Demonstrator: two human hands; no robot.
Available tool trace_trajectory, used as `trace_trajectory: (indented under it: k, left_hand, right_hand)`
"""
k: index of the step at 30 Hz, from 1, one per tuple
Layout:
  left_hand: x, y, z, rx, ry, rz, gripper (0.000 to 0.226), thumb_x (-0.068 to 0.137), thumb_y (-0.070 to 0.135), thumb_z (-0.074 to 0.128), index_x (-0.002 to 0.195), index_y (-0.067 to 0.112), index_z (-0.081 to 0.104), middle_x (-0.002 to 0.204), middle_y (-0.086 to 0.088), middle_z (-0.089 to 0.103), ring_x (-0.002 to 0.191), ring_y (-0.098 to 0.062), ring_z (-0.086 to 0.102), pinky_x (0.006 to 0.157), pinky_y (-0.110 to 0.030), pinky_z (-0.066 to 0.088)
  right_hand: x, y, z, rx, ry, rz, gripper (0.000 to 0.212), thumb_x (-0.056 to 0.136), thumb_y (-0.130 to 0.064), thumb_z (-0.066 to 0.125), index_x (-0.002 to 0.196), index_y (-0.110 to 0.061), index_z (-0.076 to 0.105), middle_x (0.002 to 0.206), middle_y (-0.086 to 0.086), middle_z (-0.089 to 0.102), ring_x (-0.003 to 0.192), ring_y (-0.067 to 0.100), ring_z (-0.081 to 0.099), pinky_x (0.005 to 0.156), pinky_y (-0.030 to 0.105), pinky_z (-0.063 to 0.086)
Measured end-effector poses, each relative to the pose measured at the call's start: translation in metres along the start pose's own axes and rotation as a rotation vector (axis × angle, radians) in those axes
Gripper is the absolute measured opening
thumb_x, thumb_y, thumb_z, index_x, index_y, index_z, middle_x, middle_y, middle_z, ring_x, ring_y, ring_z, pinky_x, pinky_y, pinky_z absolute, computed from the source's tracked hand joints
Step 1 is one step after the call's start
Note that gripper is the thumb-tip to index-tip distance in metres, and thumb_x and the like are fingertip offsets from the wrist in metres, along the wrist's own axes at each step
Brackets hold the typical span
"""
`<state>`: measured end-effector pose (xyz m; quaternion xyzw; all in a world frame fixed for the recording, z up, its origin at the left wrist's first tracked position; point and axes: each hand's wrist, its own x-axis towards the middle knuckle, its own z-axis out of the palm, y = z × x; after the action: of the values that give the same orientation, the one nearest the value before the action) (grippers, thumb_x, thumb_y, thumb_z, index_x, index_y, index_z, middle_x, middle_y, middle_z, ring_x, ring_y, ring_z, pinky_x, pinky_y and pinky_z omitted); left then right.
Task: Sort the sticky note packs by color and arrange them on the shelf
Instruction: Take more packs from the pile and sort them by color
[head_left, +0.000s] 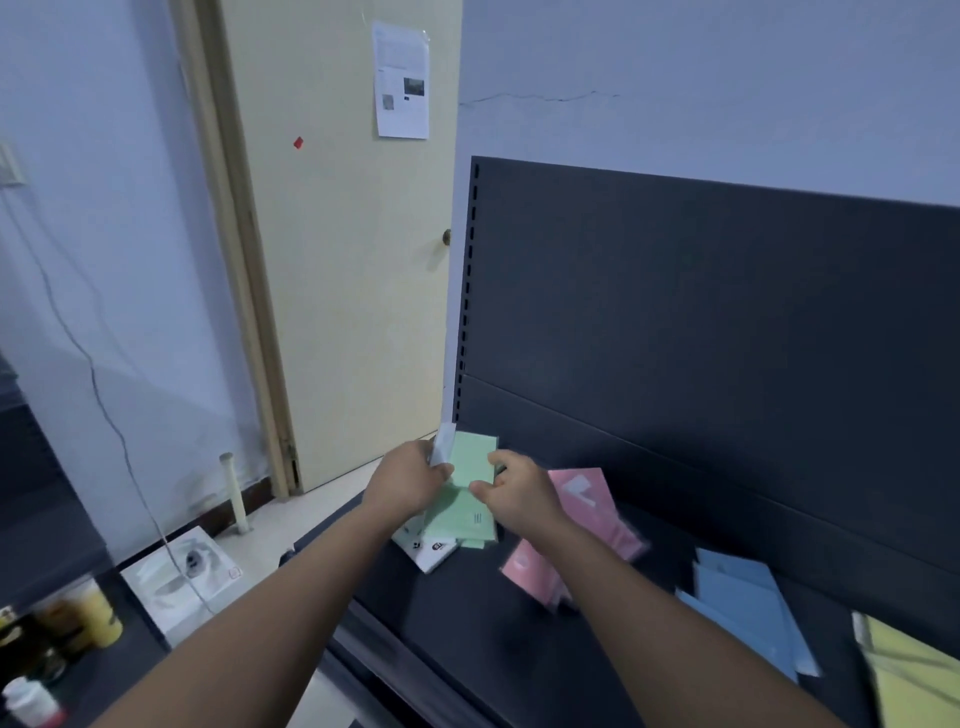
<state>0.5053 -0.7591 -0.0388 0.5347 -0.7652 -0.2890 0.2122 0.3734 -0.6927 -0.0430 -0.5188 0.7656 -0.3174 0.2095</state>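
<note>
At the far left, a low dark surface holds a yellow bottle (98, 613) and a white pill bottle (28, 704), with a white box (179, 577) beside it on the pale floor. A cream door (343, 249) carries a taped paper sheet (402, 80).

Next, at the left end of the dark shelf (519, 639), the left hand (410, 478) clamps its fingers on the left edge of the green sticky note packs (470, 491), which stand tilted, leaning back toward the shelf's rear panel. The right hand (517, 493) pinches the same green packs on their right edge, thumb and fingers closed on them. A white pack (428, 551) lies flat just under the green ones.

Just right of the hands, the pink sticky note packs (592, 514) lie on the shelf, partly behind the right forearm. Farther right lie the blue sticky note packs (743, 603), fanned loosely, and at the right edge the yellow sticky note packs (914, 670).
</note>
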Motion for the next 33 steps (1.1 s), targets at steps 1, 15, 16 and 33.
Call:
trace_trajectory:
  k: [1, 15, 16, 33]
  left_hand:
    - [0.008, -0.001, 0.001, 0.017, -0.014, 0.009, 0.03, 0.094, 0.025, 0.054, 0.067, 0.021, 0.041, 0.065, 0.003, 0.046, 0.061, -0.016, 0.044, 0.056, -0.028, 0.03]
    - [0.085, -0.017, 0.014, 0.261, -0.2, 0.244, 0.035, 0.088, 0.037, 0.056, 0.12, 0.023, 0.06, 0.116, -0.009, 0.052, 0.111, -0.027, 0.05, 0.086, -0.031, 0.043]
    - [0.087, -0.015, 0.015, 0.268, -0.173, 0.269, 0.036, 0.088, 0.037, 0.056, 0.121, 0.024, 0.06, 0.117, -0.008, 0.05, 0.114, -0.027, 0.048, 0.089, -0.033, 0.044]
    - [0.004, 0.112, 0.071, 0.633, -0.137, 0.956, 0.03, 0.09, 0.026, 0.051, 0.119, 0.017, 0.052, 0.124, -0.003, 0.051, 0.121, -0.023, 0.044, 0.096, -0.035, 0.037]
  right_hand:
    - [0.006, -0.001, 0.002, -0.026, 0.002, 0.019, 0.039, 0.087, -0.026, 0.064, 0.122, -0.01, 0.058, 0.09, 0.003, 0.061, 0.088, 0.021, 0.057, 0.078, 0.028, 0.044]
    - [0.04, 0.006, 0.012, -0.247, 0.092, 0.209, 0.024, 0.084, -0.028, 0.062, 0.087, -0.006, 0.071, 0.09, 0.009, 0.071, 0.088, 0.024, 0.064, 0.076, 0.032, 0.051]
    - [0.038, 0.006, 0.01, -0.265, 0.116, 0.201, 0.023, 0.085, -0.028, 0.061, 0.088, -0.007, 0.071, 0.091, 0.008, 0.071, 0.089, 0.024, 0.064, 0.076, 0.032, 0.051]
    - [-0.102, 0.048, -0.101, -0.78, 0.285, 0.356, 0.038, 0.091, -0.032, 0.055, 0.126, -0.017, 0.057, 0.123, 0.009, 0.052, 0.119, 0.029, 0.046, 0.095, 0.037, 0.038]
